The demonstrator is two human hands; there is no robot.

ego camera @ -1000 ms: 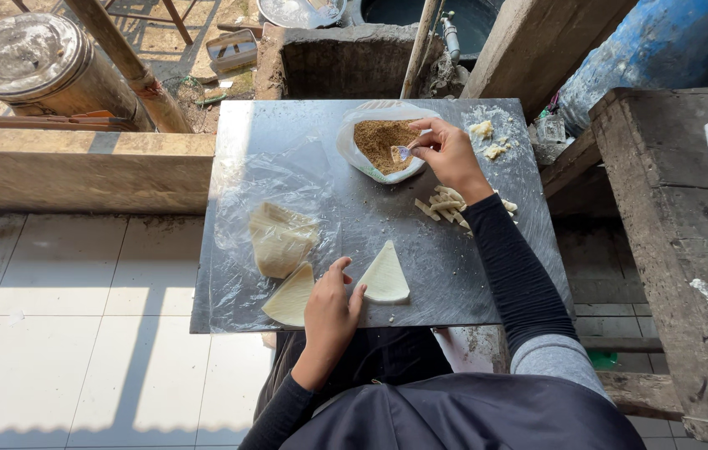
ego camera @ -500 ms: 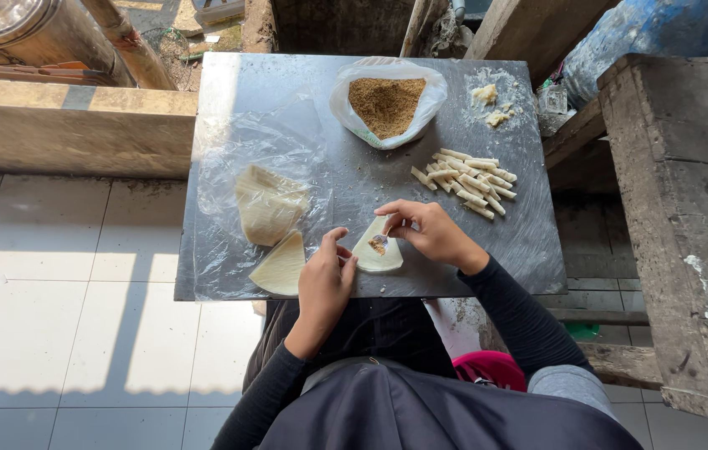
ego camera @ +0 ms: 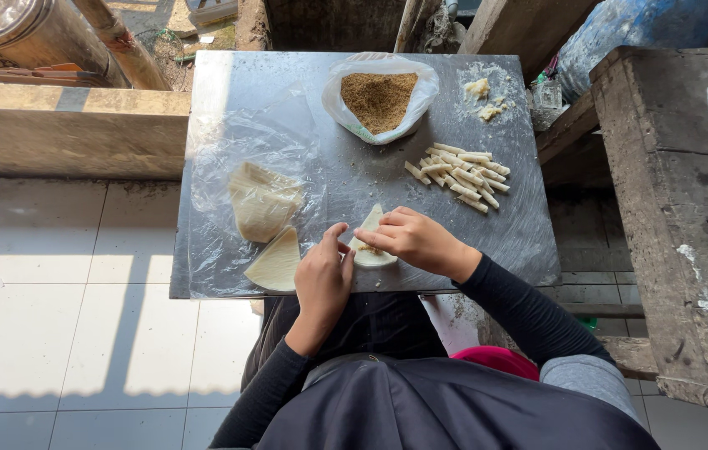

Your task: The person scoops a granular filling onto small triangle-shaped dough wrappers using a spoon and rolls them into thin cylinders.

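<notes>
at the lower middle of the frame, the left hand [ego camera: 323,279] and right hand [ego camera: 411,238] pinch a pale triangular dough wrapper [ego camera: 371,242] with narrow fingers on the grey plastic-covered board [ego camera: 287,100]. more pale wrappers [ego camera: 261,207] lie left; rolled pale sticks [ego camera: 458,173] and a bag of brown crumbly filling [ego camera: 379,98] sit above.

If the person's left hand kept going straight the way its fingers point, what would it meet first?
The left hand points up the board; beyond the wrapper piece it already touches, probably the bag of brown crumbs, though depth is unclear.

Sunlit white tiled floor [ego camera: 62,275], wooden bench [ego camera: 679,217]
</notes>
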